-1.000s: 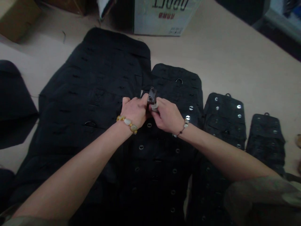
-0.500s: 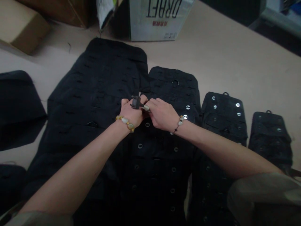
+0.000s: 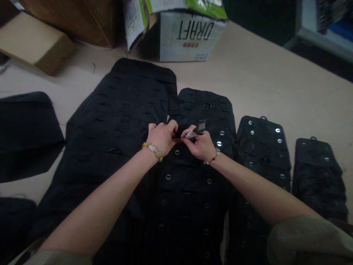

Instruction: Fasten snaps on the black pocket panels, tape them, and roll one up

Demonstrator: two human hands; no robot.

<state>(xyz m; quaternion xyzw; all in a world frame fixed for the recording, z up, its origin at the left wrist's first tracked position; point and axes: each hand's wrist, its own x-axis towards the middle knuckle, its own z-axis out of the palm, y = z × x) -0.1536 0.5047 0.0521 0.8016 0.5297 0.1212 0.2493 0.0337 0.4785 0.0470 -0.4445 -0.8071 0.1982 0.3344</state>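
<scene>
My left hand [image 3: 162, 137] is closed at the upper left edge of a black fabric panel [image 3: 187, 184] with metal snap fasteners, fingers pinched on its dark fabric. Close by on the right, my right hand [image 3: 202, 145] grips a small object with a pale shaft and a dark, squarish end [image 3: 200, 127]; its exact kind is unclear. This end points up and right, away from the cloth. The right fingertips meet the fabric beside the left fingers. What lies between the fingertips is too dark to make out.
A larger black panel [image 3: 93, 129] lies to the left, partly under my left forearm. Two smaller snap-studded pieces [image 3: 264, 147] [image 3: 317, 165] lie right. Another black piece [image 3: 27, 136] is far left. Boxes [image 3: 190, 40] [image 3: 38, 44] stand along the back of the pale table [image 3: 261, 73].
The hands have moved slightly apart. The object's dark end has swung from over my left hand to above my right hand. The view has tilted, showing more of the boxes.
</scene>
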